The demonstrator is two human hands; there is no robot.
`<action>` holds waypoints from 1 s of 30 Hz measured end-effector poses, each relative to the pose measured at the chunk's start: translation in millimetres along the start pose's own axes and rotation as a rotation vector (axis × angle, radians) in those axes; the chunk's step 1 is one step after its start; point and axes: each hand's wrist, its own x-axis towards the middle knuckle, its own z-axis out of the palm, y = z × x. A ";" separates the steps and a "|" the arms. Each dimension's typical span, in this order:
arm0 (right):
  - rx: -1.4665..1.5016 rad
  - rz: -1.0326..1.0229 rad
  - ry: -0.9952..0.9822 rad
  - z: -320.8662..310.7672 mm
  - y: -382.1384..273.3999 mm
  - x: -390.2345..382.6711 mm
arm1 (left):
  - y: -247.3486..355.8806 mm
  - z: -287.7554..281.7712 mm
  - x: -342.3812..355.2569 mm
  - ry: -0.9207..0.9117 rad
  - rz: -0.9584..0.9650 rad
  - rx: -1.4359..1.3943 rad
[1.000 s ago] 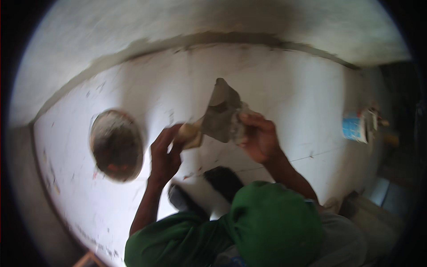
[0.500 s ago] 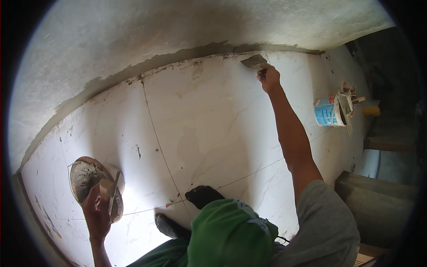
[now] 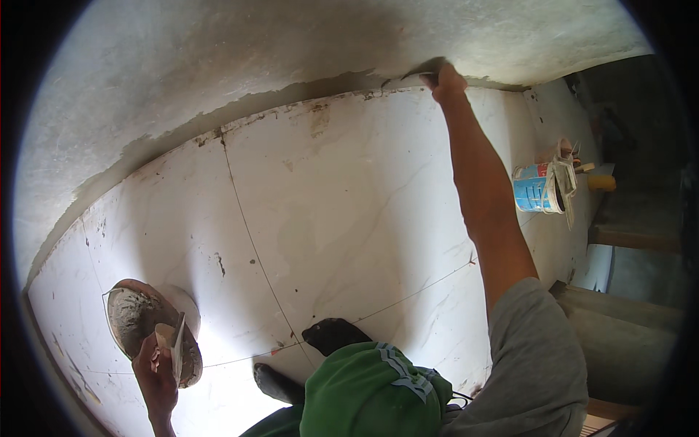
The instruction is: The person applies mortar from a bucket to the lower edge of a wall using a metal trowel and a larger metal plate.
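My right hand grips a dark metal scraper blade, held at the grey mortar band where the concrete wall meets the white tiles. At lower left, my left hand is closed on a flat tool with a pale handle, held over a round bucket of wet grey mortar. The tool partly hides the bucket's contents, and some of my left fingers are behind the handle.
White tiles lie underfoot, with dark-covered feet near a green cap at the bottom. At right stand a blue-and-white bucket holding tools, a yellow cylinder and a concrete step beside a dark recess.
From being together in the middle, my hands have separated: the right rose to the wall with the blade, the left moved down-left over the mortar bucket with the handled tool.
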 end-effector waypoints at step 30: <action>0.169 0.112 0.012 20.0 70.2 -59.6 | 7.8 -4.9 -17.2 -0.025 -0.050 -0.060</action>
